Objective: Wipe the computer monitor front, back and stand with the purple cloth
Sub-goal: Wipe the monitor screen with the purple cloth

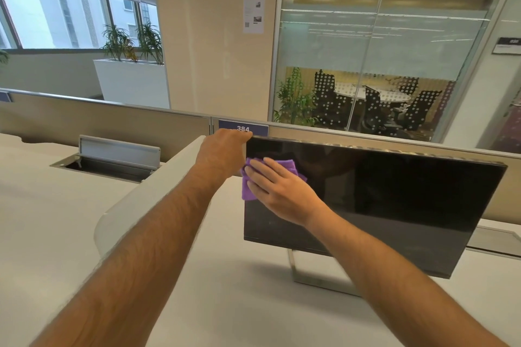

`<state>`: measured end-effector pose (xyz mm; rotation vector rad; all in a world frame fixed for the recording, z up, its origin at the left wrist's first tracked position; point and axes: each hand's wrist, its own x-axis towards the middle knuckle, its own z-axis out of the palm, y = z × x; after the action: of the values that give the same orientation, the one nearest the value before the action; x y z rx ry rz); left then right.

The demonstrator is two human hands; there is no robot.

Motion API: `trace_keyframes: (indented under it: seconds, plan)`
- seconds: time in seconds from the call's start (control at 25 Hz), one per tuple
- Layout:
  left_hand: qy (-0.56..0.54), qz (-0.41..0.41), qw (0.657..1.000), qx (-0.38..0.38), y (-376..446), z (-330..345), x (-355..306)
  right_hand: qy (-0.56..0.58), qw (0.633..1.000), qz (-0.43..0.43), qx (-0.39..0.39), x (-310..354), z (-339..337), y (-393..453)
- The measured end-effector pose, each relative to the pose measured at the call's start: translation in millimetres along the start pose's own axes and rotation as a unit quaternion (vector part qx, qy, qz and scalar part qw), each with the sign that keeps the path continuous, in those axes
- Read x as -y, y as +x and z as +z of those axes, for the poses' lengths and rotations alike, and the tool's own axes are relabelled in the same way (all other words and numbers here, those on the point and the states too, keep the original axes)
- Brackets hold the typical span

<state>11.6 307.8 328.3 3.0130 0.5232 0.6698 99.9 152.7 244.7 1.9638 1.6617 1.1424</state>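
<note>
A black computer monitor [394,205] stands on a silver stand [318,279] on the white desk, its dark screen facing me. My left hand [222,149] grips the monitor's upper left corner, fingers hooked over the top edge and hidden behind it. My right hand [279,189] lies flat with straight fingers on the purple cloth [248,191], pressing it against the upper left part of the screen. The cloth is folded and shows around the fingers.
A white desk [239,304] carries the monitor. An open cable hatch [112,158] sits at the left. A beige partition [112,118] with a label reading 384 [243,128] runs behind. A second hatch [496,242] lies at the right.
</note>
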Motion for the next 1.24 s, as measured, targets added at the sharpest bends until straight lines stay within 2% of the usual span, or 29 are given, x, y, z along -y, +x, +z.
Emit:
trace_keyframes:
  seconds: [0.28, 0.48, 0.64, 0.76, 0.84, 0.96, 1.08, 1.16, 1.24]
  plan:
    - [-0.007, -0.008, 1.0, -0.009, -2, 1, -1, 0.025, 0.994, 0.073, -0.08, -21, -2, -20]
    - [-0.018, -0.008, 1.0, -0.01, -2, 8, 3, 0.013, 0.985, 0.123, -0.119, -55, 7, -88]
    - [-0.022, -0.013, 1.0, -0.017, -2, 12, 3, 0.019, 0.965, 0.213, -0.153, -74, 10, -150]
    - [-0.025, -0.013, 0.999, -0.021, -3, 8, 1, 0.043, 0.932, 0.316, -0.17, -79, 10, -184]
    - [-0.024, -0.015, 0.999, -0.028, -5, 6, -1, 0.071, 0.896, 0.392, -0.195, -82, 11, -201]
    - [-0.027, -0.019, 0.999, -0.028, -6, 5, -2, 0.132, 0.815, 0.505, -0.253, -83, 17, -223]
    - [-0.031, -0.024, 0.999, -0.023, -7, 4, -3, 0.176, 0.743, 0.576, -0.292, -77, 21, -227]
    - [-0.027, -0.023, 0.999, -0.022, -8, 3, -3, 0.186, 0.733, 0.582, -0.298, -74, 22, -220]
    - [-0.026, -0.022, 0.999, -0.021, -8, 3, -3, 0.174, 0.774, 0.542, -0.276, -68, 23, -210]
